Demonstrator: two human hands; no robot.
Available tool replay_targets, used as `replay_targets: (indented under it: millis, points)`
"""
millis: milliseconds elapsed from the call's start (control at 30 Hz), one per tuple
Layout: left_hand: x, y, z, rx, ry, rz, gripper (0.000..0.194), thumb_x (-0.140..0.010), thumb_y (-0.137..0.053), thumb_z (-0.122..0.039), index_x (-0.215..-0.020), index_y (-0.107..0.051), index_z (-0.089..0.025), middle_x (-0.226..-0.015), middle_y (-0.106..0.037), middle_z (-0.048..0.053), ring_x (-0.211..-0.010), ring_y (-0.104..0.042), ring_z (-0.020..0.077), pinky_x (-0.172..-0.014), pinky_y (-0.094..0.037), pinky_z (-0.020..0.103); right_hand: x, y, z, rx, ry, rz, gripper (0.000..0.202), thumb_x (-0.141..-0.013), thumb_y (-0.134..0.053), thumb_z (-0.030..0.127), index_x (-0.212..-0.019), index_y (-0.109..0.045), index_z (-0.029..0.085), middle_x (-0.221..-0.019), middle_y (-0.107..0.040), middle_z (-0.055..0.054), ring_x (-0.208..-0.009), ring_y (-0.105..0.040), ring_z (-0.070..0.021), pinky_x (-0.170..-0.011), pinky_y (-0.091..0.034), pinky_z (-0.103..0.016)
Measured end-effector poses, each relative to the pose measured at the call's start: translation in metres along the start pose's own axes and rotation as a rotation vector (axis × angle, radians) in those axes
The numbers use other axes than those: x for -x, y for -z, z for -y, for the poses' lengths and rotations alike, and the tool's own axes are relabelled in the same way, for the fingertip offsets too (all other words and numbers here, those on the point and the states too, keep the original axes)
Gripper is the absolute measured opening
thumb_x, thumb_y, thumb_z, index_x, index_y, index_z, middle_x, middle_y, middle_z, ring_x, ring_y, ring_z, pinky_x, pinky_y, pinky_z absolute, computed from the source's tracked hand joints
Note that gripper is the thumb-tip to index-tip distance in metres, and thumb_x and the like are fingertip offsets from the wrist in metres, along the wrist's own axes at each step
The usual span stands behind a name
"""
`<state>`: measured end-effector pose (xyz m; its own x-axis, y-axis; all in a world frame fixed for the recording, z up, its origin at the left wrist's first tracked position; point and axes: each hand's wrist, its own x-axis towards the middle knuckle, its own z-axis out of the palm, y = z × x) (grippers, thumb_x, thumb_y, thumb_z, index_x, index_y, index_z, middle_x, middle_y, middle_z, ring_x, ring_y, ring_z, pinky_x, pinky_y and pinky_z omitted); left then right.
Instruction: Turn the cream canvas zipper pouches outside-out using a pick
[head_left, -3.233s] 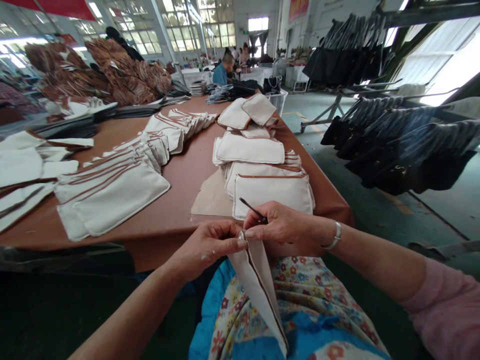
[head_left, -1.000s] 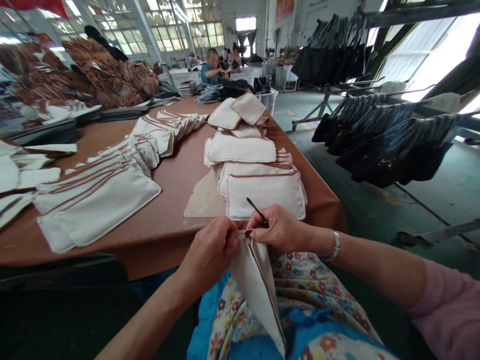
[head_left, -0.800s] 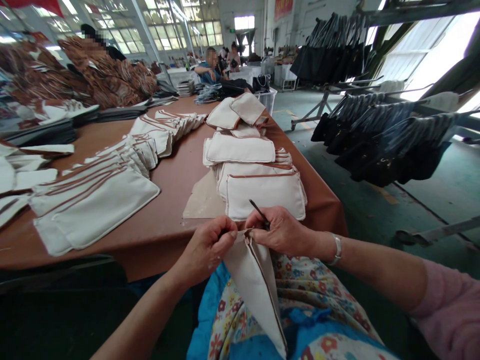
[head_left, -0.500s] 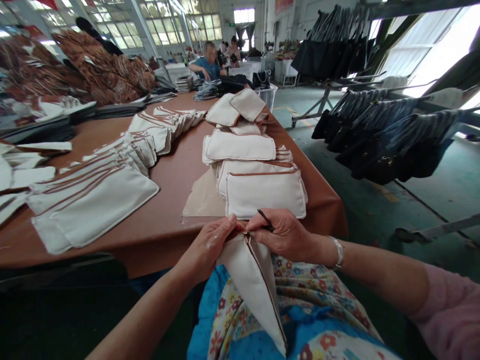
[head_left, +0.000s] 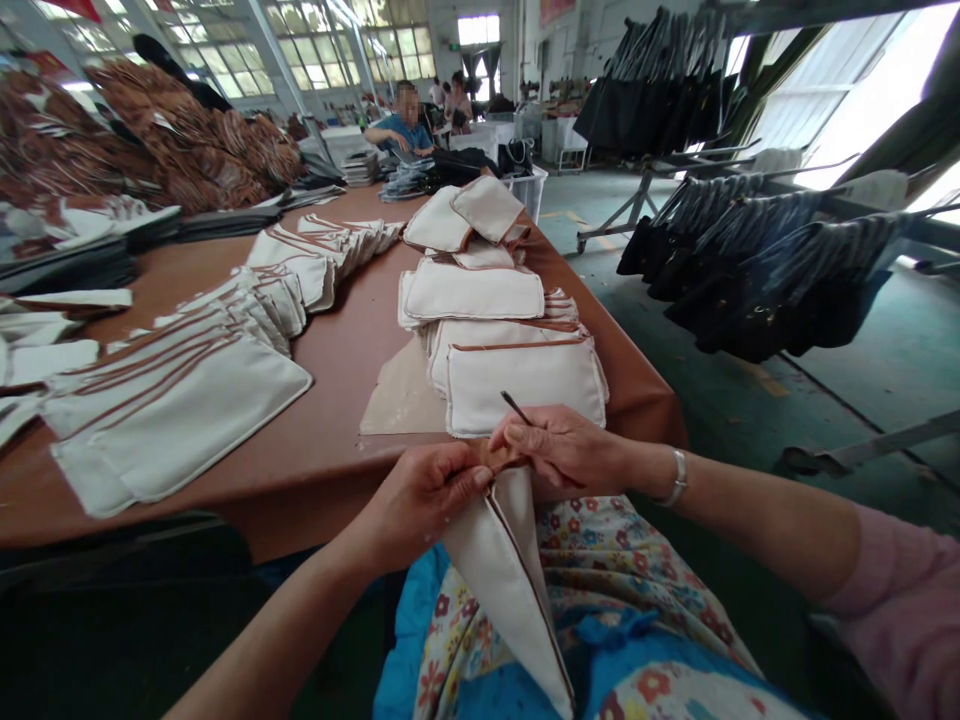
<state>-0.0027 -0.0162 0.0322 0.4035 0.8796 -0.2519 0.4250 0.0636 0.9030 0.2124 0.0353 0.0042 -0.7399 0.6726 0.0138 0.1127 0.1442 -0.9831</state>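
Observation:
A white pouch [head_left: 491, 570] with a brown-edged opening along its length hangs point-down over my lap. My left hand [head_left: 431, 495] is closed on its top end, thumb pressed near the end of the opening. Against that same end is my right hand [head_left: 566, 445], its fingers wrapped round a thin dark pointed tool [head_left: 516, 406] whose tip sticks up to the left. What the tool's lower end touches is hidden by the fingers. Just beyond both hands lies a stack of white pouches [head_left: 529, 385] with brown trim, on the brown-covered table [head_left: 352, 360].
Rows of overlapping white pouches [head_left: 202, 410] cover the table's left side. A beige board [head_left: 401, 400] lies partly under the near stack. Bundles of brown pieces [head_left: 195, 140] are heaped at the back left. To the right stand racks with black bags [head_left: 757, 290]. A person [head_left: 405, 125] sits beyond the table.
My right hand has turned, so the dark tool now stands up further from the fingers. My left thumb has come down over the pouch's top end. The view has shifted slightly.

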Motion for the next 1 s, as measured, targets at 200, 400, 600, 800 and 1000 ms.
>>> replay_targets:
  millis: [200, 400, 600, 800, 1000]
  points:
    - [0.006, 0.006, -0.011, -0.239, -0.088, -0.086, 0.034, -0.094, -0.054, -0.041, -0.073, -0.059, -0.015, -0.069, -0.049, -0.001, -0.064, -0.043, 0.0107, -0.053, -0.034, 0.019, -0.010, 0.011, 0.028, 0.062, 0.014, 0.219, 0.036, -0.093, -0.055, 0.040, -0.070, -0.053, 0.013, -0.064, -0.039, 0.004, -0.060, -0.035, -0.0073, -0.055, -0.033, -0.018]
    - [0.009, -0.012, 0.009, 0.369, -0.019, -0.080, 0.034, -0.087, -0.065, -0.044, -0.072, -0.053, -0.016, -0.061, -0.047, -0.004, -0.049, -0.038, 0.0066, -0.046, -0.028, 0.018, -0.003, -0.011, 0.005, -0.344, -0.134, 0.149, 0.036, -0.087, -0.060, 0.050, -0.079, -0.052, 0.016, -0.054, -0.043, 0.008, -0.037, -0.037, -0.0046, -0.035, -0.028, -0.016]
    - [0.007, -0.009, 0.021, 0.586, 0.093, -0.061, 0.043, -0.091, -0.056, -0.054, -0.084, -0.066, -0.013, -0.074, -0.064, 0.006, -0.059, -0.052, 0.0130, -0.050, -0.038, 0.022, 0.001, -0.012, 0.005, -0.388, -0.128, 0.066, 0.040, -0.083, -0.066, 0.053, -0.078, -0.055, 0.015, -0.051, -0.041, 0.008, -0.037, -0.035, -0.0038, -0.036, -0.027, -0.016]
    - [0.017, 0.001, -0.006, 0.371, 0.130, 0.013, 0.038, -0.084, -0.067, -0.051, -0.087, -0.067, -0.013, -0.073, -0.062, 0.003, -0.060, -0.050, 0.0116, -0.053, -0.038, 0.020, -0.017, -0.004, 0.010, -0.117, 0.075, 0.105, 0.035, -0.086, -0.063, 0.044, -0.075, -0.061, 0.011, -0.061, -0.047, 0.004, -0.055, -0.040, -0.0063, -0.050, -0.032, -0.018]
    - [0.039, -0.008, 0.007, 0.014, 0.030, -0.554, 0.040, -0.086, -0.058, -0.057, -0.075, -0.065, -0.018, -0.065, -0.062, 0.002, -0.055, -0.054, 0.0147, -0.046, -0.042, 0.021, -0.026, -0.003, 0.040, 0.199, 0.154, -0.085, 0.060, -0.076, -0.074, 0.049, -0.123, -0.059, 0.014, -0.092, -0.066, -0.005, -0.074, -0.058, -0.0145, -0.062, -0.045, -0.021]
